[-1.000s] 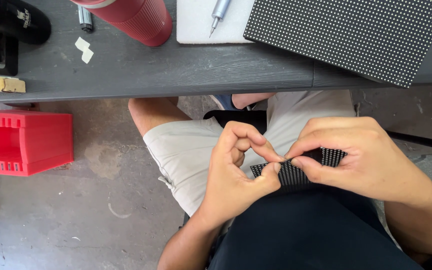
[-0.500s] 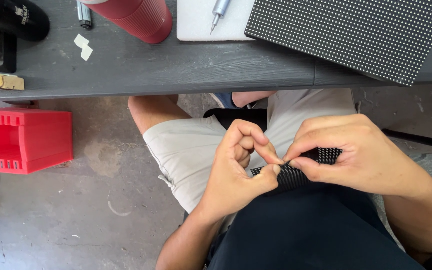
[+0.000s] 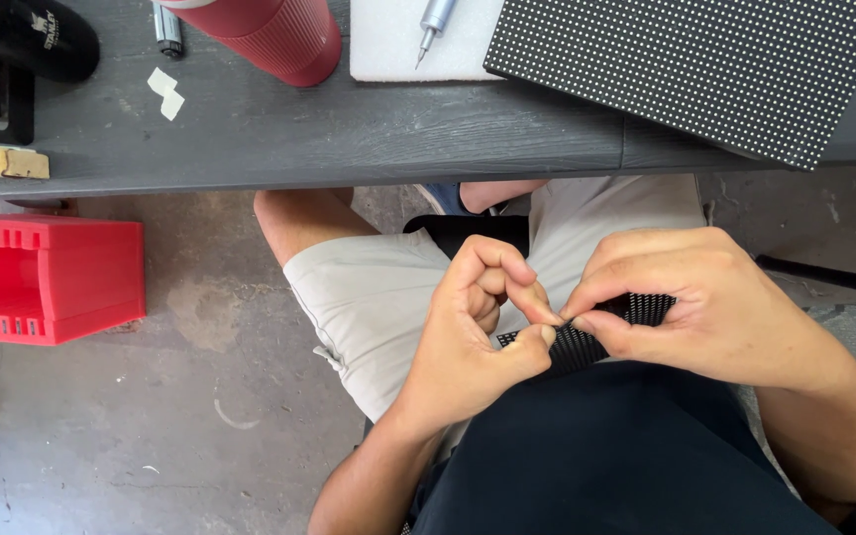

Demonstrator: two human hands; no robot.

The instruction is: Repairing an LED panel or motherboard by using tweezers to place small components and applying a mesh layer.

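In the lower middle of the frame we see both hands working over the lap on a small black dotted strip (image 3: 587, 342). The left hand (image 3: 473, 337) pinches its near end between thumb and forefinger, the other fingers curled. The right hand (image 3: 705, 307) closes over the strip's far part, thumb and fingers pressed on it. Fingertips of the two hands touch. Along the top runs a grey table (image 3: 349, 139) bearing a large dotted panel (image 3: 695, 59) upper right and a red bottle (image 3: 269, 35). A red crate (image 3: 47, 277) sits at left on the floor.
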